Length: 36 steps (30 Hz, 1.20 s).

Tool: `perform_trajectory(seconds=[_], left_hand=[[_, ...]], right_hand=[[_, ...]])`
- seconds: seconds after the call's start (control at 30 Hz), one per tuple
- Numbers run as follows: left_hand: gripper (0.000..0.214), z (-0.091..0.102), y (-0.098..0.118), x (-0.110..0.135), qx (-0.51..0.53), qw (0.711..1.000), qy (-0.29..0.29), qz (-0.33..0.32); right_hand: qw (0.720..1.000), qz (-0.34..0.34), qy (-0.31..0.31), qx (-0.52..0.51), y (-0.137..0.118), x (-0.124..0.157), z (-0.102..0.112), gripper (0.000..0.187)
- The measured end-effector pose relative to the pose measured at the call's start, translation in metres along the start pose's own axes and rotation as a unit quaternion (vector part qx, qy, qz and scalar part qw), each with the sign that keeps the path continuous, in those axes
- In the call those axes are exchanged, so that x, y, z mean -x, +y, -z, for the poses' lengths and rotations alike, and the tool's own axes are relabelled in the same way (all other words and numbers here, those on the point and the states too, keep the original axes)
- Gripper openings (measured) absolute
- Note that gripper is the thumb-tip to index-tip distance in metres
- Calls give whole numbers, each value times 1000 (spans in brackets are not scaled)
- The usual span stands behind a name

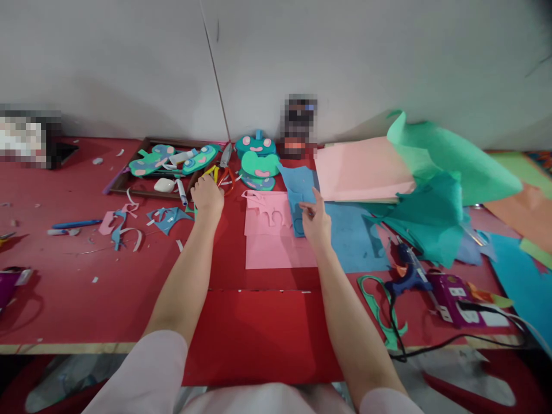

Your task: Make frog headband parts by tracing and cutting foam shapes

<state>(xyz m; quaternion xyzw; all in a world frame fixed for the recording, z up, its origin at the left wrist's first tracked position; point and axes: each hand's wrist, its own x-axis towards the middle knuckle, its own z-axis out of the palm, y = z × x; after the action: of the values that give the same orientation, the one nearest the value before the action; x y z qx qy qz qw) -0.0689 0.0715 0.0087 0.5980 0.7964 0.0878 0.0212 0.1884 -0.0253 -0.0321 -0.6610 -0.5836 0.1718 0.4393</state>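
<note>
My left hand (pixel 208 196) is at the front edge of the brown tray, fingers curled down at a yellow-handled tool (pixel 212 171); its working end is hidden. Just beyond it lie orange-handled scissors (pixel 228 179). My right hand (pixel 318 224) rests over a blue felt strip (pixel 297 183), thumb and index finger apart, fingertips touching the felt. Faint shapes show on the strip. Under it lies a pink felt sheet (pixel 276 253), with a cut pink felt offcut (pixel 267 208) on top. A larger blue felt sheet (pixel 353 238) spreads to the right.
Green felt face pieces (pixel 259 164) stand behind. The tray (pixel 149 192) holds more decorated pieces and a marker (pixel 181 192). Felt scraps (pixel 166 218) and a blue pen (pixel 77 223) lie left. Right are pale pink sheets (pixel 362 169), green felt (pixel 457 161) and a corded glue gun (pixel 409 270).
</note>
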Motion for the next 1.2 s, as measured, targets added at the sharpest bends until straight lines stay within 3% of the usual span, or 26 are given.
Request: perform_trajectory(seconds=[0.2, 0.4, 0.77, 1.2], left_hand=[[47, -7, -6, -10, 42, 998, -48, -10], [45, -2, -12, -9, 57, 997, -12, -56], [56, 21, 1, 1, 116, 979, 91, -138], [56, 66, 13, 17, 130, 976, 100, -140]], right_hand=[[1000, 1, 3, -5, 1, 0, -1, 56], [1000, -5, 1, -16, 1, 0, -1, 54], [1000, -12, -3, -14, -1, 0, 0, 56], [1000, 1, -5, -13, 4, 0, -1, 58]])
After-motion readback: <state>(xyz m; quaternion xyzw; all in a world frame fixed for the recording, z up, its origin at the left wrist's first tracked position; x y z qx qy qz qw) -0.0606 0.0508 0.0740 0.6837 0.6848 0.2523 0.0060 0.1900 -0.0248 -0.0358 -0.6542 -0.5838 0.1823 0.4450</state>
